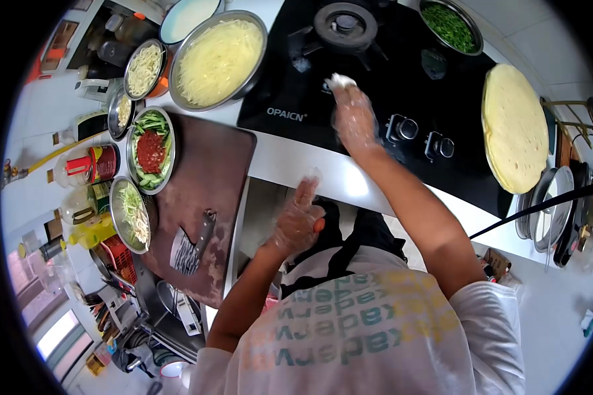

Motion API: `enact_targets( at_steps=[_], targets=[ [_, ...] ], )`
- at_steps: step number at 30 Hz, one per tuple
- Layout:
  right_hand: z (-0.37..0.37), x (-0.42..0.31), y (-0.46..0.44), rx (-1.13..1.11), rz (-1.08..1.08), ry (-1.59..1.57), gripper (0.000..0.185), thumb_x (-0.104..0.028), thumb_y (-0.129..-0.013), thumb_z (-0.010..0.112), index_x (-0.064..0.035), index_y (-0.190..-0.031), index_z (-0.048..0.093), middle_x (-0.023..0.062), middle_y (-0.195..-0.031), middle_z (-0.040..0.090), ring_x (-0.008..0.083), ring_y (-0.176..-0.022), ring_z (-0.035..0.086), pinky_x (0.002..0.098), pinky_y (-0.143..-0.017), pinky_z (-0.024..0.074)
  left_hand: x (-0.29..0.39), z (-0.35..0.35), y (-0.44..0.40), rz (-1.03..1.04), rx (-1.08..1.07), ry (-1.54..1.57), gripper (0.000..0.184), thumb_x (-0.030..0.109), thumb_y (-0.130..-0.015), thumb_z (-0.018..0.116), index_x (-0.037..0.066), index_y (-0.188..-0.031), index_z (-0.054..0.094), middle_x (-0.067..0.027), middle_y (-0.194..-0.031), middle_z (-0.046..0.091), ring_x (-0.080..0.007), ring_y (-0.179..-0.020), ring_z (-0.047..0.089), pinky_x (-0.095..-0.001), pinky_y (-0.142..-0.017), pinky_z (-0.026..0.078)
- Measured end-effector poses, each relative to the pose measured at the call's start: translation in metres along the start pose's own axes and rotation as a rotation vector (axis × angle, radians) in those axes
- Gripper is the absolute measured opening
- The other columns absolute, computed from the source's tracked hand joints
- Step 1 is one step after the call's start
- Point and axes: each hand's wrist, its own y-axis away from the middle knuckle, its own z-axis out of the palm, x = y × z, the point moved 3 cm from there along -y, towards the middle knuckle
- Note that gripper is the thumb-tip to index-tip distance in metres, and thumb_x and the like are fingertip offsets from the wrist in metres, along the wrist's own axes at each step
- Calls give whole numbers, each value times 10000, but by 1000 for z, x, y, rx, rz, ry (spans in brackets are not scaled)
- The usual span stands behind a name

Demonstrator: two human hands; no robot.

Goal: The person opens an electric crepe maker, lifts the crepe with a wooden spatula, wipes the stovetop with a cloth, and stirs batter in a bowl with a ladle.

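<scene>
Head camera: nearest me is the pale shirt (pixel 356 322), and past it the left hand (pixel 296 224) in a clear glove, held in the air just off the counter edge (pixel 303 164). I read its leading fingers as stretched forward and pressed together, thumb standing apart, with nothing visible in them.

Beside it on my left, the brown board (pixel 204 151) carries a cleaver (pixel 190 253) lying flat, with dark bits on its blade.

Farther out, the right hand (pixel 356 122), also gloved, is over the black hob (pixel 290 99), its fingertips pinching a white wad (pixel 341 81). The wad is between the burner (pixel 346 25) and the knobs (pixel 405 128); I can't tell whether it touches the glass.

Cutting looks well along to me: green strips (pixel 153 179) sit in a bowl under red paste (pixel 151 150), thin shreds (pixel 133 212) fill another bowl beside the board, and a big bowl holds pale yellow strips (pixel 221 60). Chopped greens (pixel 449 27) wait at the hob's far corner, and round flatbreads (pixel 517 128) rest along its right side. I see nothing cooking; how much is left, I can't tell.
</scene>
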Motion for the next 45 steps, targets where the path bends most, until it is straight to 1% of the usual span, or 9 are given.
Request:
enact_targets(
  at_steps=[12,16,19,23,28,32,35,40,45],
  targets=[
    [54,-48,53,-137,-615,-55,238,-26,-767,489,-102,-971,583,104,-1001,566,251,-907,552,327,-765,482,-19,-34,30,-154,202,165,242,41,-640,638,20,-833,495,-236,-1309,309,-407,-1185,340,-448,-951,323],
    [-6,11,108,-472,-166,76,245,16,-722,537,-101,-929,596,100,-923,589,246,-902,557,326,-770,480,-25,-31,30,-153,300,19,207,25,-659,608,-5,-825,490,-265,-1305,293,-448,-1181,319,-475,-970,298],
    [-61,17,130,-51,-213,131,290,34,-693,584,-93,-954,592,113,-854,573,234,-787,556,342,-685,466,-31,-28,36,-207,271,-45,191,16,-666,589,-17,-826,489,-287,-1302,283,-463,-1187,298,-477,-973,296],
    [-9,1,128,-61,-111,133,243,-19,-746,581,-54,-986,564,72,-668,439,191,-611,456,326,-537,391,-31,-29,42,-230,277,32,174,-3,-661,588,-32,-812,507,-289,-1283,305,-446,-1183,323,-468,-977,298],
    [67,-83,90,-111,-314,50,319,-33,-790,450,14,-1103,492,217,-1106,521,316,-1038,516,374,-864,442,-21,-41,50,-147,345,-8,229,-28,-623,591,-15,-834,503,-281,-1291,303,-437,-1174,335,-459,-961,311],
    [84,-106,93,-535,-196,-156,312,-46,-759,458,-12,-1062,524,195,-1129,499,287,-1041,500,328,-871,433,-20,-52,56,-249,272,-42,285,15,-624,605,4,-886,493,-276,-1314,279,-446,-1177,320,-464,-939,321],
    [51,-82,122,-284,-388,-135,277,-45,-744,493,-27,-1016,542,166,-1086,533,291,-977,534,342,-854,443,-17,-51,49,-184,273,-66,292,4,-601,611,-2,-870,498,-271,-1304,291,-441,-1171,326,-459,-945,314],
    [-21,14,159,-307,8,37,211,-117,-787,508,-91,-979,593,143,-1025,581,253,-986,549,352,-862,446,-19,-35,13,-38,163,-91,285,-12,-576,617,-26,-837,502,-260,-1294,309,-434,-1181,314,-445,-973,291],
    [-139,115,217,227,230,419,253,36,-662,617,-50,-898,584,119,-893,603,237,-858,579,347,-789,477,-14,-18,-13,3,-81,-243,312,1,-567,624,-31,-855,508,-254,-1307,297,-434,-1197,293,-445,-1000,275]
  ],
)
